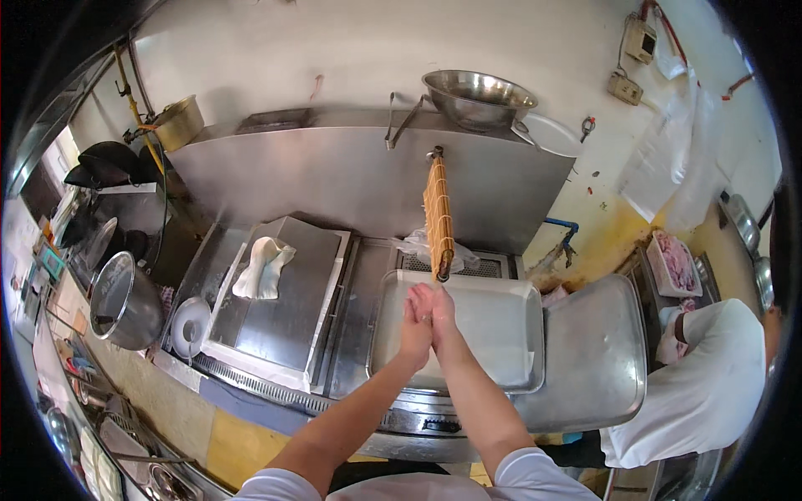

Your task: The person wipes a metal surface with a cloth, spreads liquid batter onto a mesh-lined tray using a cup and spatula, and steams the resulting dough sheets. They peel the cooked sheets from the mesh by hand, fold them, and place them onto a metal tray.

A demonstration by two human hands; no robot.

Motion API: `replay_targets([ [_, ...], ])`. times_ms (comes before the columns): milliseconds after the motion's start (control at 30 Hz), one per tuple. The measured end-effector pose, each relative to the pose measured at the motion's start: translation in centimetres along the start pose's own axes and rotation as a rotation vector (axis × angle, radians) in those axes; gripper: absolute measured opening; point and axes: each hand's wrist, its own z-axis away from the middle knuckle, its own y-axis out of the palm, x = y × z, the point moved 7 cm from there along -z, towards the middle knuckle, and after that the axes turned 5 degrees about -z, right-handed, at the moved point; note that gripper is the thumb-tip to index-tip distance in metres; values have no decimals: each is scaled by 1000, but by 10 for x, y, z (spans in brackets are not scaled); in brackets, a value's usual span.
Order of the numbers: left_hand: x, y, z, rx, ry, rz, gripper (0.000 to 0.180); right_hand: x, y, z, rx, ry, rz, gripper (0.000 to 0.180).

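A pale wall (334, 50) rises behind everything, and a long steel backsplash (326, 179) stands before it. Below runs the steel counter (352, 313). At the right a co-worker in a white top (693, 392) bends beside the worktop. A broad bare metal tray (593, 351) lies at the counter's right end, next to a shallow tray (501, 338) with a whitish bottom. On the left half sits a square steel cover (271, 321) edged with white cloth strips. Further left is a tall steel pot (127, 301); a wide steel bowl (479, 98) rests on the backsplash ledge. A narrow fixture wrapped in bamboo slats (439, 213) juts from the backsplash over the shallow tray. Just under its near end, above that tray, the person's left hand (411, 326) and right hand (439, 313) meet. Their grip is pressed together, hand against hand, the fingers near the fixture's tip; how tightly each one curls, or whether anything small lies between them, I cannot tell. A white basket of pinkish pieces (675, 263) stands near the co-worker. Smaller are a crumpled white cloth (264, 271) on the cover and metal tongs (405, 123) hanging over the ledge's edge.
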Motion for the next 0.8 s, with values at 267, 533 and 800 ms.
replay_targets([
  [267, -16, -20, -35, 70, -57, -477, 34, -26, 13, 78, 152, -254, 531, 59],
  [533, -44, -3, 3, 248, 210, -766, 42, -22, -21, 20, 54, 150, 28, 71],
  [800, -38, -105, 54, 184, -147, -477, 38, -33, -107, -77, -61, 0, 1361, 27],
])
